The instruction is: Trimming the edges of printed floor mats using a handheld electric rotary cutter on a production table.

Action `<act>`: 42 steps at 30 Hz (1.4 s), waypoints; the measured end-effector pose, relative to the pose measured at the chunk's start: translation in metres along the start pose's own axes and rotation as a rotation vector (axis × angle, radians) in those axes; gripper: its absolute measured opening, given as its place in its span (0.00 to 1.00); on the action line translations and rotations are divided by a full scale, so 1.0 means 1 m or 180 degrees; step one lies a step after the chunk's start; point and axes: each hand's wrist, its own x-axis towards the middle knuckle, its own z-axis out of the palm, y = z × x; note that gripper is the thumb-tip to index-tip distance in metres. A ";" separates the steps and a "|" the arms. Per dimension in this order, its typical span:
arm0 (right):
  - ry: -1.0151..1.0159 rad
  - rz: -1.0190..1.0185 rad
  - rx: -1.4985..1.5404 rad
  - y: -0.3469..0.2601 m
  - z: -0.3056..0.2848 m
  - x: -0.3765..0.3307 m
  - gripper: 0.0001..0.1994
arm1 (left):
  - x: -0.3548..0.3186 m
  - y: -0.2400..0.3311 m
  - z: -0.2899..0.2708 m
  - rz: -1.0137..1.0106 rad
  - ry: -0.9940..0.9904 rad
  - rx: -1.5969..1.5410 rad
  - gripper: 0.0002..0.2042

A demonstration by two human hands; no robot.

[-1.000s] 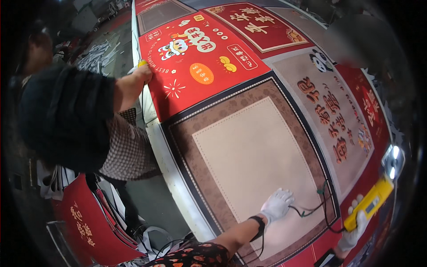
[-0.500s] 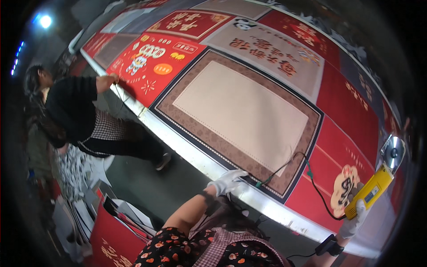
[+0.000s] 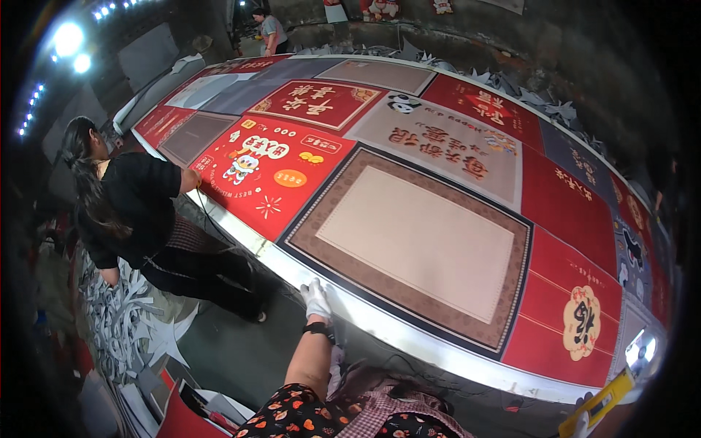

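Note:
My left hand (image 3: 316, 299) wears a white glove and lies at the table's near edge with its fingers stretched out, holding nothing I can see. Beside it on the table (image 3: 350, 312) is a large mat (image 3: 412, 230) with a beige centre, brown border and dark rim. At the lower right, my gloved right hand (image 3: 582, 425) grips a yellow electric rotary cutter (image 3: 597, 403). The cutter's round blade end shines near the table's right corner, and most of that hand is cut off by the picture's edge. A red mat (image 3: 548, 321) with a cream emblem lies closest to the cutter.
A co-worker in black (image 3: 139, 197) stands at the table's left side, one hand on its edge. Another person (image 3: 272, 33) is beyond the far end. Grey offcuts (image 3: 120, 314) pile on the floor at left; more scraps (image 3: 540, 98) line the far edge.
My left hand has shifted left along the table edge. The cutter has come down and nearer me, and its cable no longer lies across the beige mat. The view has tilted upward.

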 end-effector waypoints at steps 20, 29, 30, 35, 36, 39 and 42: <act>-0.0333 0.0710 0.0672 -0.016 0.309 -0.263 0.33 | 0.257 0.190 -0.035 -0.1393 -0.2755 0.0825 0.32; 0.0438 0.1595 0.1154 0.002 0.407 -0.423 0.29 | 0.251 0.214 0.057 -0.0590 -0.3440 0.3263 0.33; 0.0359 0.1595 0.1305 0.000 0.419 -0.438 0.31 | 0.271 0.215 0.060 -0.0676 -0.3510 0.3231 0.29; 0.0241 0.1980 0.1067 -0.023 0.504 -0.483 0.35 | 0.325 0.199 0.088 -0.1211 -0.3435 0.2987 0.20; 0.0121 0.2087 0.1218 -0.034 0.530 -0.481 0.34 | 0.339 0.191 0.095 -0.1200 -0.3368 0.3098 0.21; 0.0165 0.2339 0.1324 -0.025 0.587 -0.489 0.32 | 0.327 0.180 0.120 -0.1347 -0.3765 0.3072 0.30; -0.0055 0.2644 0.1274 -0.018 0.635 -0.498 0.32 | 0.336 0.174 0.130 -0.0475 -0.4379 0.3379 0.36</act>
